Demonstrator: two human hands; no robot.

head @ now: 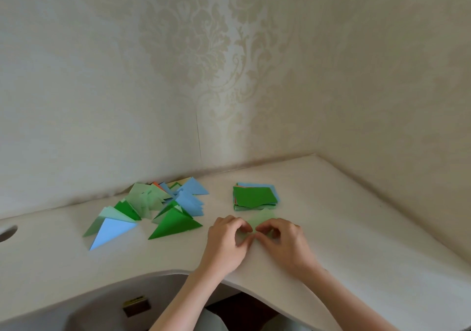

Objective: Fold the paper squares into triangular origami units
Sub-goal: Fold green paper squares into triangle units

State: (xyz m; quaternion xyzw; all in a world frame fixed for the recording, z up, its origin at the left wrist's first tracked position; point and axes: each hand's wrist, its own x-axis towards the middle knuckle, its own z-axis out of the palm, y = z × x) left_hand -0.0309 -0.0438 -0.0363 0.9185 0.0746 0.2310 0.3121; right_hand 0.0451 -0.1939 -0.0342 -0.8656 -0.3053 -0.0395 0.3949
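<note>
Two hands on one pale green sheet (260,219), which lies flat on the desk (344,228) at twelve o'clock from me: my left hand (225,241) and right hand (281,240) curl inward, fingertips pinching its near edge where they almost meet, likely to line up a crease. Unfolded squares (254,198) sit stacked just beyond, at twelve, within reach for the next pick. Finished triangles (158,208) are heaped at ten o'clock, well apart, so folded and unfolded never mix.
</note>
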